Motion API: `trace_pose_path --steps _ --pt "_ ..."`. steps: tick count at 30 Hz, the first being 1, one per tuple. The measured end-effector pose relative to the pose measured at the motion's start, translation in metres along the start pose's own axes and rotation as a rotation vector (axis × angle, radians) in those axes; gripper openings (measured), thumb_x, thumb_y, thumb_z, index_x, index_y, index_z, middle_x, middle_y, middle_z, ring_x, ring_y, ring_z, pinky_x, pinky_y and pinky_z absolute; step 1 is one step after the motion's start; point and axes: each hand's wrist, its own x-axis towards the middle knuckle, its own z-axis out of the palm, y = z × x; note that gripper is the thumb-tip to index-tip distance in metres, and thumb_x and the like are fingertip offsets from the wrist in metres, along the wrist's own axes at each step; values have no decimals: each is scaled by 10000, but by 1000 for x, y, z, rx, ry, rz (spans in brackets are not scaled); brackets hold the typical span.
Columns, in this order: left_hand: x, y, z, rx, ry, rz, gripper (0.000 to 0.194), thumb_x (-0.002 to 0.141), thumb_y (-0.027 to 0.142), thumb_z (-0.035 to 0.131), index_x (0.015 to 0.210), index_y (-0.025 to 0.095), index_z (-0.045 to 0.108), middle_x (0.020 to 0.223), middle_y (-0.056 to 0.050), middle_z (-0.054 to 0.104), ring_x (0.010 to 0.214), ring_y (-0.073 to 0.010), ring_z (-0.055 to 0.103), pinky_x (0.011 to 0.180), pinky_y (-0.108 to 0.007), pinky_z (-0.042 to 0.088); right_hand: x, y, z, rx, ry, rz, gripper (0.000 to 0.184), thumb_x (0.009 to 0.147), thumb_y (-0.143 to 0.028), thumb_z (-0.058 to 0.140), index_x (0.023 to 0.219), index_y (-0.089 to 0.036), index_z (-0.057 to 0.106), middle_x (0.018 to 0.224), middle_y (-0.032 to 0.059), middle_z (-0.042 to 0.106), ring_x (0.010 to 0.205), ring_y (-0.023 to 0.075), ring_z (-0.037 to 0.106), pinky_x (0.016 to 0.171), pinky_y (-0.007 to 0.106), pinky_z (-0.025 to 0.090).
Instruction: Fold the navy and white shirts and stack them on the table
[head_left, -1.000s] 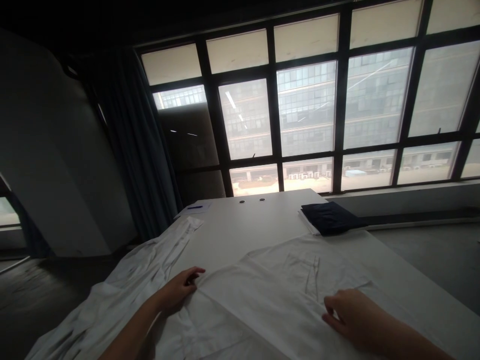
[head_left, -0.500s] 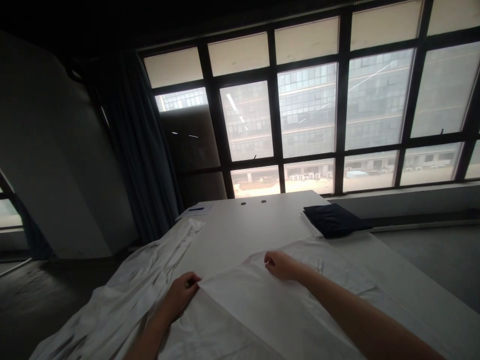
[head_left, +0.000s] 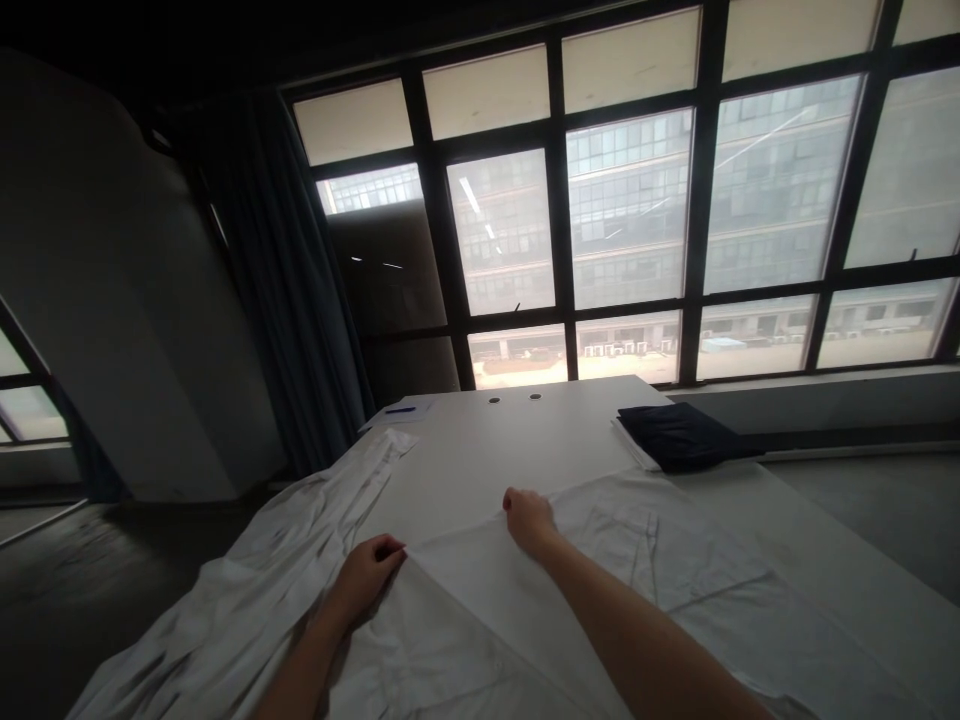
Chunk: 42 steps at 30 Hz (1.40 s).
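Note:
A white garment [head_left: 465,580] lies spread over the near part of the white table [head_left: 480,450], with creases and what looks like a pocket seam to the right. At its far left corner, my left hand [head_left: 367,575] is closed, pinching the cloth edge between thumb and fingers. My right hand [head_left: 529,520] is farther along the same far edge, fingers pressed together on the fabric. Between the two hands the edge runs fairly straight. The fingertips of the right hand are partly hidden by the hand itself.
Another crumpled white cloth [head_left: 300,540] drapes over the table's left side. A folded dark garment [head_left: 679,436] sits on something white at the right edge. A blue pen [head_left: 400,410] rests on paper at the far left corner. Behind the table stand windows and a curtain [head_left: 289,300].
My right hand has moved left along the garment's far edge, nearer my left hand, and its fingers now close on the cloth. My left hand keeps its pinch. The view has shifted slightly.

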Motion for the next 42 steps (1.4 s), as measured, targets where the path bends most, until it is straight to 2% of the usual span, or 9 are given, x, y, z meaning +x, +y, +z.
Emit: trace_pose_path --steps 7,11,14,21,25,30,34,37,42 --pt "4 14 5 84 -92 5 379 898 521 451 932 220 680 941 -45 741 905 -226 673 802 -292 487 -28 -22 -1 -79 60 -108 357 944 -188 395 1238 -173 596 1346 229 557 1277 369 467 1023 560 308" --pt "3 16 14 181 -79 19 328 854 539 514 818 223 592 828 -23 698 801 -217 632 735 -296 441 -49 -38 14 -47 -28 -413 532 948 -506 464 1416 -256 503 1598 111 360 1469 319 261 1183 524 129" --pt "3 14 15 226 -82 6 315 876 511 475 751 228 534 773 -3 671 766 -199 619 689 -277 419 -50 -33 24 -5 -173 -554 740 945 -703 309 1550 -278 338 1658 97 240 1521 339 142 1193 597 16" --pt "-1 15 10 379 -59 -41 235 895 426 482 783 228 543 802 -28 673 781 -212 641 716 -295 441 -13 58 -18 -117 -237 -137 823 938 -746 209 1600 -257 211 1688 105 60 1538 347 4 1169 628 -67" --pt "-8 27 9 513 -9 -62 293 812 373 597 1036 189 635 1115 -171 664 1064 -369 610 887 -470 447 -11 115 -50 -147 -202 4 822 949 -710 247 1590 -195 252 1680 155 68 1531 376 46 1161 646 3" --pt "-28 62 56 459 -208 143 636 912 606 489 1480 323 445 1550 -110 429 1425 -341 382 1136 -496 320 -27 152 -64 -163 -108 -31 697 981 -635 278 1561 -251 330 1691 83 82 1541 294 56 1201 526 16" --pt "-51 80 95 439 -435 107 911 823 822 454 1583 361 255 1680 -109 143 1516 -459 52 1156 -708 90 -38 183 -71 -182 -110 -18 721 970 -624 344 1554 -201 357 1654 125 240 1525 285 166 1211 463 84" --pt "-62 85 94 476 -452 125 971 794 855 460 1589 415 118 1685 -52 -43 1496 -453 -133 1091 -784 -56 -45 209 -81 -210 -97 24 721 985 -608 304 1560 -174 342 1650 137 242 1525 291 167 1213 471 88" --pt "-73 101 74 543 -482 131 970 808 856 437 1586 382 105 1673 -54 -49 1504 -418 -119 1128 -737 -54 -74 238 -90 -262 -92 62 758 984 -617 266 1572 -141 300 1654 132 219 1528 310 153 1215 520 80"
